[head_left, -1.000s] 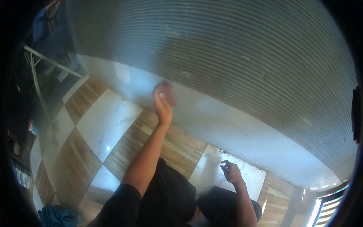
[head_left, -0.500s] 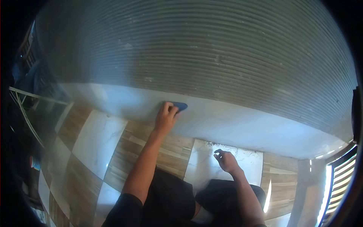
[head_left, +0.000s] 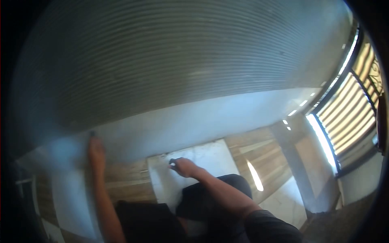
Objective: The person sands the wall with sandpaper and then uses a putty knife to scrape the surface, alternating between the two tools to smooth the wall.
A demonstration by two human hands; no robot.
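My left hand [head_left: 96, 150] is at the smooth, pale strip of wall [head_left: 170, 119] on the left side, blurred by motion. Its fingers are closed, and a small dark edge of the flat blue pad [head_left: 93, 133] shows above them; the rest of the pad is hidden. My right hand [head_left: 183, 167] hovers over a white marbled floor tile [head_left: 206, 156], thumb and fingers curled together. Whether anything sits in that pinch is too small to make out.
Above the strip rises a grey wall surface with horizontal ridges [head_left: 194, 60]. Wood-look tiles [head_left: 259, 150] lie beside the white one. A window with slatted bars [head_left: 348, 113] stands at the right. My knees [head_left: 212, 194] are bent close to the wall.
The view has swung right, bringing more of the window in. My left hand, with the blue pad, now lies farther left in view. My right hand stays low over the white tile, fingers still curled.
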